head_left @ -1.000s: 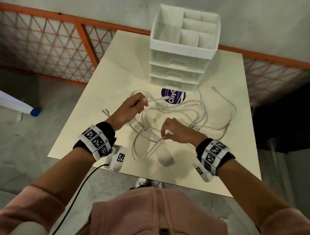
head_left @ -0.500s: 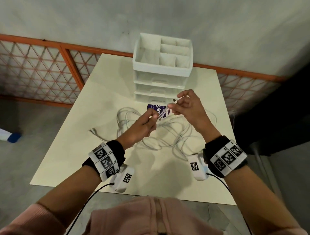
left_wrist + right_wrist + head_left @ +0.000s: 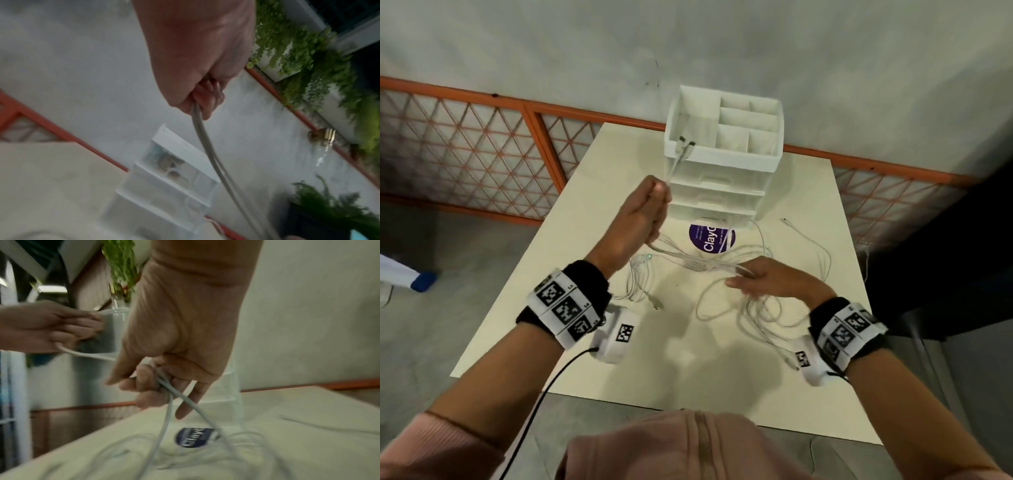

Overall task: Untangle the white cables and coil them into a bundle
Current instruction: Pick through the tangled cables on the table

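Note:
Several thin white cables (image 3: 753, 308) lie tangled on the cream table (image 3: 822, 394). My left hand (image 3: 658, 193) is raised above the table's left middle and grips two strands in a fist. Their plug ends (image 3: 683, 144) stick up in front of the drawer unit. In the left wrist view the fist (image 3: 202, 95) holds the paired strands (image 3: 209, 154), which hang down. Those strands run across to my right hand (image 3: 739, 275), lower and to the right, whose curled fingers (image 3: 148, 386) hold the cables (image 3: 174, 394) just above the tangle.
A white drawer organiser (image 3: 722, 161) with open top compartments stands at the table's far edge, with a round purple sticker (image 3: 711, 238) in front of it. An orange mesh railing (image 3: 482, 150) runs behind. A blue-capped object (image 3: 422, 281) lies on the floor at left.
My left hand has risen up and to the left with the cable ends. My right hand has come down from near the drawers to the right, along the strands.

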Available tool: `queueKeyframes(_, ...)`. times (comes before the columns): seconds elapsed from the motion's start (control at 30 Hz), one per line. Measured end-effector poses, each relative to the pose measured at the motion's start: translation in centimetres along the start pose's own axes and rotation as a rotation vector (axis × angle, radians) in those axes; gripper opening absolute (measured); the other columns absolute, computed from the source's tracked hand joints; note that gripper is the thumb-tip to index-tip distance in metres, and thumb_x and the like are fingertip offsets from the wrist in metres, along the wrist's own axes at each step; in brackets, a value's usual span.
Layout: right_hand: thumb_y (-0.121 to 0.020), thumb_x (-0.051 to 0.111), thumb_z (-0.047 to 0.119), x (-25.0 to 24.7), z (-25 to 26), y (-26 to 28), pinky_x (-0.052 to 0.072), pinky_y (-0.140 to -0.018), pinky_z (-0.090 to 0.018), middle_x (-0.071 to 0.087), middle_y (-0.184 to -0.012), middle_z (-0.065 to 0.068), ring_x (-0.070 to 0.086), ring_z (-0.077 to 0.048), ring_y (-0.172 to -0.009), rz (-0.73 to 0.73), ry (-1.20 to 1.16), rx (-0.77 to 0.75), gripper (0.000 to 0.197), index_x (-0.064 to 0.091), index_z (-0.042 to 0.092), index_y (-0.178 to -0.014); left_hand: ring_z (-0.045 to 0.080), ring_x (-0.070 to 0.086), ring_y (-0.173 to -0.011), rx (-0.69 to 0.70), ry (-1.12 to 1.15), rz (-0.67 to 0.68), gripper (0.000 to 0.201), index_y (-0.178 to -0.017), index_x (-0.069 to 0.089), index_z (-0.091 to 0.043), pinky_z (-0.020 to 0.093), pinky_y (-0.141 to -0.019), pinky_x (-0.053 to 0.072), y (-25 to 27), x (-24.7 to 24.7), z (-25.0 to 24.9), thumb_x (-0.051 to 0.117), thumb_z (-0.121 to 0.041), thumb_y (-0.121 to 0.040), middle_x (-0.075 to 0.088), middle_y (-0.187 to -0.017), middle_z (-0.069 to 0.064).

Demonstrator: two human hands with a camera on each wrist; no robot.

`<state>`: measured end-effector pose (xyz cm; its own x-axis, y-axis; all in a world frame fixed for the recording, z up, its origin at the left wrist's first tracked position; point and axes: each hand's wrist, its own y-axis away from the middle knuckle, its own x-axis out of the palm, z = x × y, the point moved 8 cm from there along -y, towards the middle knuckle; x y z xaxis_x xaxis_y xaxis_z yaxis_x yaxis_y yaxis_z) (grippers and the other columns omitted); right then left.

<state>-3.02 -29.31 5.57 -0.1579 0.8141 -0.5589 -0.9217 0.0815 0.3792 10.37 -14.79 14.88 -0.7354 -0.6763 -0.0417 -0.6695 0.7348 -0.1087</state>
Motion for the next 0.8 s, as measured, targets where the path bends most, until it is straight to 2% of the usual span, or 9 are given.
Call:
queueKeyframes(0.13, -0.088, 0.061, 0.037, -5.0, -3.6, 2.4, 0.04, -0.063, -0.027, 0.044, -0.045, 0.01, 0.045, -0.007, -0.047, -0.168, -0.037, 0.044, 0.04, 0.048, 0.011, -0.06, 0.009, 0.022, -0.049, 0.01, -0.284, -0.109, 0.03, -0.073, 0.049, -0.015, 0.024, -0.049, 0.022, 0.9, -4.0, 1.7, 0.065, -0.038, -0.083, 0.026, -0.052, -0.01)
queueKeyframes(0.2, -0.092, 0.051, 0.043, -6.6, -3.1, 3.0, 0.043, -0.07, -0.034, 0.046, -0.046, 0.014, 0.046, -0.003, -0.049, -0.231, -0.037, 0.029, 0.039, 0.053, 0.015, -0.065, 0.008, 0.022, -0.047, -0.03, -0.347, -0.058, 0.036, -0.076, 0.061, -0.016, 0.023, -0.047, 0.021, 1.3, -3.7, 3.1, 0.078, -0.046, -0.064, 0.026, -0.048, -0.01)
queueKeyframes(0.27, -0.094, 0.043, 0.046, -6.5, -0.6, 2.8, 0.044, -0.065, -0.034, 0.047, -0.054, 0.014, 0.047, -0.006, -0.053, -0.223, -0.011, -0.022, 0.04, 0.056, 0.017, -0.07, 0.007, 0.026, -0.045, -0.092, -0.333, 0.034, 0.047, -0.087, 0.07, -0.024, 0.024, -0.049, 0.02, 1.7, -1.6, 4.1, 0.082, -0.053, -0.053, 0.032, -0.046, -0.01)
queueKeyframes(0.33, -0.097, 0.041, 0.041, -4.9, 2.8, 2.1, 0.041, -0.055, -0.024, 0.044, -0.06, 0.01, 0.044, -0.001, -0.048, -0.168, 0.043, -0.074, 0.038, 0.057, 0.017, -0.073, 0.0, 0.037, -0.042, -0.101, -0.287, 0.12, 0.052, -0.106, 0.069, -0.021, 0.018, -0.05, 0.028, 2.1, 1.7, 4.1, 0.085, -0.036, -0.058, 0.044, -0.042, -0.015)
queueKeyframes(0.4, -0.099, 0.039, 0.038, -3.0, 5.3, 1.3, 0.035, -0.048, -0.015, 0.044, -0.053, 0.012, 0.04, 0.001, -0.042, -0.118, 0.054, -0.097, 0.038, 0.058, 0.015, -0.074, -0.015, 0.052, -0.055, -0.04, -0.257, 0.203, 0.048, -0.114, 0.065, -0.01, 0.004, -0.061, 0.036, 2.2, 4.8, 3.7, 0.08, -0.01, -0.069, 0.06, -0.056, -0.028)
queueKeyframes(0.5, -0.099, 0.035, 0.041, -2.0, 6.2, 1.3, 0.027, -0.041, -0.015, 0.031, -0.044, 0.011, 0.028, -0.004, -0.038, -0.061, -0.103, -0.084, 0.046, 0.06, 0.011, -0.075, -0.012, 0.049, -0.049, -0.035, -0.297, 0.283, 0.006, -0.089, 0.068, -0.007, 0.005, -0.057, 0.033, 2.1, 7.0, 3.8, 0.068, -0.008, -0.083, 0.057, -0.048, -0.024)
queueKeyframes(0.57, -0.097, 0.037, 0.044, -3.0, 5.2, 2.2, 0.026, -0.043, -0.018, 0.027, -0.046, 0.008, 0.025, -0.007, -0.041, -0.071, -0.158, -0.071, 0.051, 0.062, 0.006, -0.075, -0.007, 0.044, -0.045, -0.032, -0.348, 0.274, 0.01, -0.077, 0.066, -0.016, 0.008, -0.051, 0.03, 1.9, 6.3, 4.2, 0.065, -0.012, -0.086, 0.052, -0.043, -0.021)
queueKeyframes(0.73, -0.093, 0.042, 0.053, -6.4, -3.6, 4.6, 0.037, -0.058, -0.025, 0.04, -0.033, 0.005, 0.038, -0.009, -0.036, -0.251, 0.023, 0.175, 0.062, 0.054, 0.011, -0.049, -0.001, 0.049, -0.058, -0.034, -0.479, 0.207, 0.014, -0.071, 0.069, -0.018, 0.021, -0.061, 0.037, 1.9, 1.6, 6.3, 0.068, -0.023, -0.084, 0.064, -0.058, -0.003)
queueKeyframes(0.8, -0.093, 0.044, 0.052, -6.7, -7.3, 5.4, 0.036, -0.059, -0.024, 0.044, -0.036, 0.006, 0.042, -0.007, -0.039, -0.279, 0.111, 0.267, 0.061, 0.051, 0.015, -0.044, -0.002, 0.045, -0.052, -0.076, -0.511, 0.192, 0.024, -0.061, 0.067, -0.034, 0.018, -0.057, 0.033, 2.4, 0.1, 7.0, 0.071, -0.022, -0.081, 0.054, -0.05, -0.011)
